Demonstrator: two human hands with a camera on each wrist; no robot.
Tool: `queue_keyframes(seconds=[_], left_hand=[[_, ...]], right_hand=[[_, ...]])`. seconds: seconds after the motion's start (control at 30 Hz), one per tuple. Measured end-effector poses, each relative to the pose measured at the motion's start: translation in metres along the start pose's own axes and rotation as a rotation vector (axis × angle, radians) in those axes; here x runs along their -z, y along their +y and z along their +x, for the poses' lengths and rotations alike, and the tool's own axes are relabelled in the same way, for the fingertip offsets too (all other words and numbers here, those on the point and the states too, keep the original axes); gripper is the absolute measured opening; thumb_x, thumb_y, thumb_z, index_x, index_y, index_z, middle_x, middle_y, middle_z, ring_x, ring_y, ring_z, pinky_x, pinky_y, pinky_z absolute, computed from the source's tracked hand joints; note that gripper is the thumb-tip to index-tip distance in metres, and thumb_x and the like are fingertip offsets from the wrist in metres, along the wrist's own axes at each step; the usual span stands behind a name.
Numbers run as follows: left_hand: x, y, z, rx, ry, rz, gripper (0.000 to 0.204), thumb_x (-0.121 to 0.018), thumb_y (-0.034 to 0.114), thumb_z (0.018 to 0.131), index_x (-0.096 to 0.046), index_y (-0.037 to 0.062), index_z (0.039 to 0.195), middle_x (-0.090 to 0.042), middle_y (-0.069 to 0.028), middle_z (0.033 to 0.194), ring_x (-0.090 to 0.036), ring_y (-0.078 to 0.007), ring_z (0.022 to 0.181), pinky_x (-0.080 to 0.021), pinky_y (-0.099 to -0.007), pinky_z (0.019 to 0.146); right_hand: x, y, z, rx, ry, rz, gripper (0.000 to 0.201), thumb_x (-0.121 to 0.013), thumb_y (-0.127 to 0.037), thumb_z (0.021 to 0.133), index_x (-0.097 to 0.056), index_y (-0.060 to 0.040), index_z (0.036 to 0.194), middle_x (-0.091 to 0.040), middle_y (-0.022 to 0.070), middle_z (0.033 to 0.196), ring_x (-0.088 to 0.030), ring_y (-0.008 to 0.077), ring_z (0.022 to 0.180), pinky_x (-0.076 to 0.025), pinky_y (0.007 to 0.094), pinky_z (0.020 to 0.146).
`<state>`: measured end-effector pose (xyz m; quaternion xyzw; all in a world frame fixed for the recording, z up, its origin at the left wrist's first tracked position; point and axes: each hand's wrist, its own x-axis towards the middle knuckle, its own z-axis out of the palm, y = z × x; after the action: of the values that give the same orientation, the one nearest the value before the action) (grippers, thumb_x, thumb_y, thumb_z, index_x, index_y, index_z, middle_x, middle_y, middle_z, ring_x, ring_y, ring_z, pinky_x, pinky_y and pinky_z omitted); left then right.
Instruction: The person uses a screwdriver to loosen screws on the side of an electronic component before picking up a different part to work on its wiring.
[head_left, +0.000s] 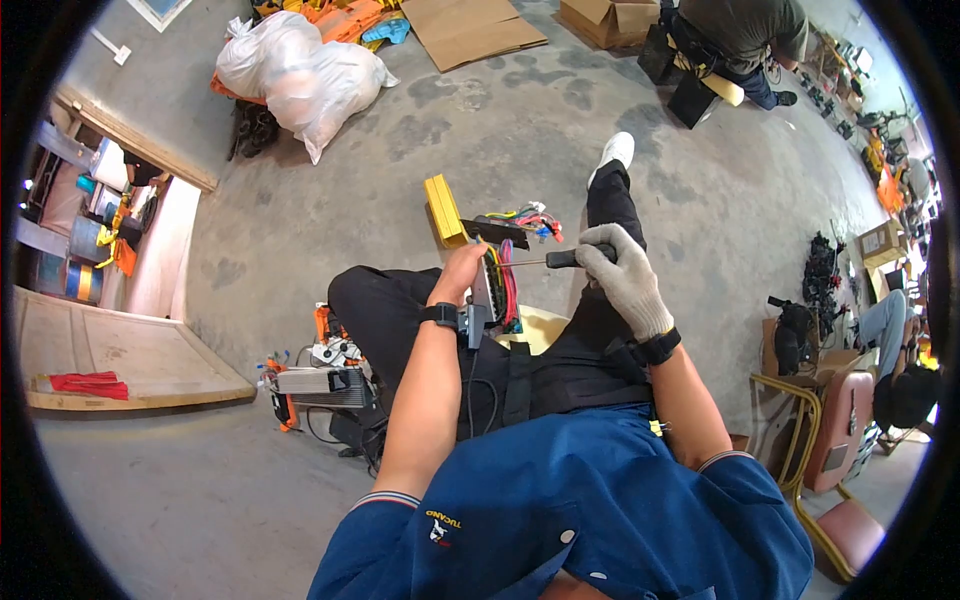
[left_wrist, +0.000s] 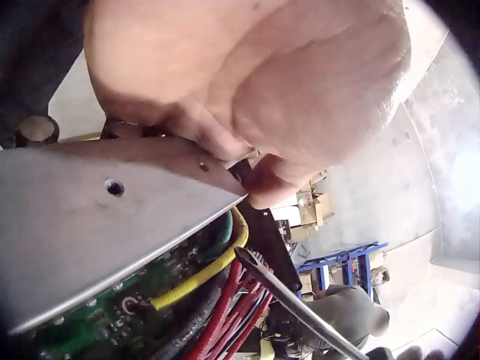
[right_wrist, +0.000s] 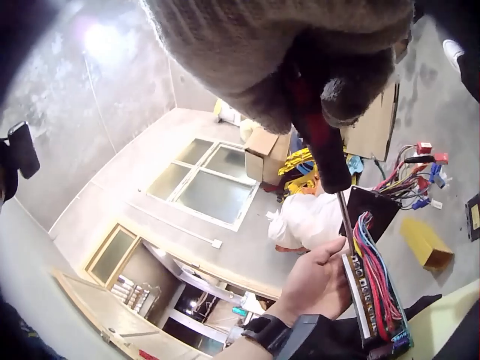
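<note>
"Since a pale knitted glove (head_left: 643, 297) covers your right hand (head_left: 620, 276), how are its fingers set?"

"Curled in around the dark handle of a screwdriver (head_left: 567, 258). The steel end runs out from my grasp, across toward my other hand."

"And that one, your left hand (head_left: 460, 277), is it free?"

"No, it's bare and has hold of the metal casing (left_wrist: 97, 195), fingers bent in at its edge, near the corner. Some of them are hidden, and I can't tell how hard they press."

"Where is the casing, then?"

"In front of me, between my black-trousered legs (head_left: 612, 210), with a green circuit board (left_wrist: 97, 315) along its open side. The screwdriver's tip lies right by a yellow wire (left_wrist: 199, 281) and a bundle of red wires (left_wrist: 231, 300); whether it touches either, I can't tell."

"What else is close to your fingers?"

"A black plate (head_left: 505, 234) just beyond the left ones, loose coloured plugs (right_wrist: 441, 158) past that, and a yellow block (head_left: 445, 210) beside the plate"
</note>
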<state>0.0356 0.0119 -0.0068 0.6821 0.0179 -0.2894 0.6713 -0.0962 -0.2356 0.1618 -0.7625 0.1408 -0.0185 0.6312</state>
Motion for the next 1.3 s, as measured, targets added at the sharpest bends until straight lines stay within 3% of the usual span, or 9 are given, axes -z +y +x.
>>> queue_keyframes(seconds=[0.03,0.23,0.33,0.83,1.07,1.3], left_hand=[[-0.001,0.0,0.0,0.057,-0.014,-0.096,0.037,-0.055,0.03,0.098,-0.068,-0.0037,0.1,-0.068,-0.0095,0.099,-0.06,-0.0161,0.09,-0.046,-0.0336,0.08],[-0.006,-0.007,0.006,0.074,0.046,-0.034,0.06,-0.051,0.054,0.101,-0.067,-0.0037,0.108,-0.068,-0.0112,0.105,-0.059,-0.0168,0.094,-0.046,-0.0353,0.086],[-0.013,0.014,-0.011,0.053,-0.017,-0.017,0.058,-0.051,0.052,0.102,-0.066,-0.0036,0.111,-0.068,-0.0103,0.104,-0.059,-0.0163,0.094,-0.046,-0.0345,0.086],[-0.013,0.015,-0.011,0.082,-0.026,0.005,0.045,-0.057,0.04,0.101,-0.066,-0.0032,0.108,-0.068,-0.0089,0.1,-0.06,-0.0145,0.089,-0.048,-0.0315,0.083],[-0.011,0.009,-0.006,0.077,-0.053,-0.016,0.045,-0.052,0.039,0.102,-0.067,-0.0031,0.107,-0.069,-0.0085,0.101,-0.06,-0.0153,0.089,-0.047,-0.0312,0.084],[-0.009,0.004,-0.001,0.06,-0.025,-0.02,0.04,-0.051,0.032,0.102,-0.066,-0.0032,0.112,-0.068,-0.0109,0.108,-0.06,-0.0183,0.097,-0.045,-0.0326,0.089]], right_hand=[[-0.001,0.0,0.0,0.025,0.007,-0.042,0.022,-0.069,-0.017,0.091,-0.065,-0.0015,0.106,-0.064,0.0023,0.081,-0.057,0.0078,0.069,-0.048,0.0248,0.064],[-0.008,0.006,0.003,0.165,0.011,-0.069,0.021,-0.07,-0.015,0.091,-0.065,-0.0005,0.106,-0.064,0.0024,0.083,-0.056,0.0066,0.071,-0.047,0.0239,0.063],[-0.009,0.005,0.002,0.12,0.004,-0.036,0.021,-0.07,-0.014,0.091,-0.064,-0.0002,0.105,-0.064,0.0026,0.083,-0.056,0.0066,0.07,-0.047,0.0241,0.063],[-0.011,0.006,0.003,0.116,-0.003,-0.069,0.022,-0.069,-0.016,0.093,-0.063,-0.0012,0.107,-0.064,0.0024,0.082,-0.056,0.0068,0.068,-0.047,0.0242,0.061],[-0.012,0.007,0.003,0.083,0.011,-0.081,0.022,-0.067,-0.018,0.094,-0.063,-0.0009,0.107,-0.065,0.0037,0.081,-0.057,0.0072,0.066,-0.048,0.0245,0.059],[-0.009,-0.003,0.001,-0.103,0.025,-0.103,0.03,-0.06,-0.03,0.098,-0.063,-0.0008,0.106,-0.066,0.0071,0.076,-0.061,0.0105,0.061,-0.049,0.0274,0.052]])
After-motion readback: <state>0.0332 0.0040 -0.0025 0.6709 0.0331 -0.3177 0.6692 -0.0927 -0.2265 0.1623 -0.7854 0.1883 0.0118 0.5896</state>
